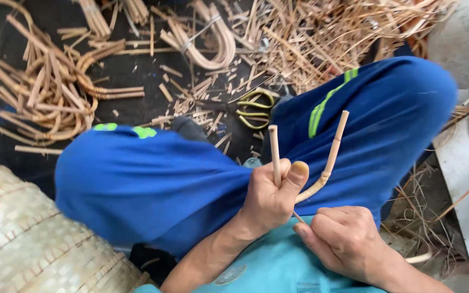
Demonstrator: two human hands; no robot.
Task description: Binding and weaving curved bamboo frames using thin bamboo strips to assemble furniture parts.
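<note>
Nearest to the camera is the right hand [348, 239], closed into a fist around a thin strip [298, 217] that comes out of the bottom of the bent cane [321, 171]. Just to its left, touching it, the left hand [270, 198] is clamped on the bend of the same cane, thumb up. The two ends of the cane stand upward in a V shape, over the blue trousers [153, 179].

At the near left lies a woven basket [23, 233], only its outside wall is visible, so I cannot tell what is inside. Farther away, on the dark floor [126, 70], are yellow-handled scissors [253, 108], between the knees. Many cut cane pieces [44, 92] lie around in loose piles.
</note>
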